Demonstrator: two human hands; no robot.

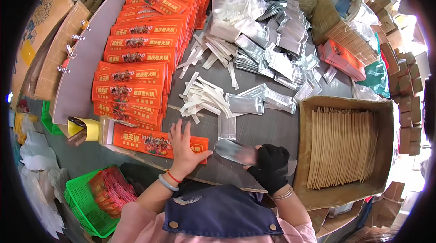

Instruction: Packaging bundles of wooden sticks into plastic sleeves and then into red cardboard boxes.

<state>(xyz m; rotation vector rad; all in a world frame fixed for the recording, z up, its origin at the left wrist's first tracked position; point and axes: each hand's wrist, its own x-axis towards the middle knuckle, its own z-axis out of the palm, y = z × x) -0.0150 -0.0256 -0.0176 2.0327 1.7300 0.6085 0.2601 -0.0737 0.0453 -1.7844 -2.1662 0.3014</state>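
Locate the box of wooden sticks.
In the head view, the box of wooden sticks sits on the right side, just to the right of the person's black-gloved right hand.

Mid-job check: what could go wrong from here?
The red packet under the left hand lies close to the near edge of the table, so a push might tip it off. The overlapping red packets beyond could slide if bumped. Loose white strips lie beside silver packets, so the two might get mixed.
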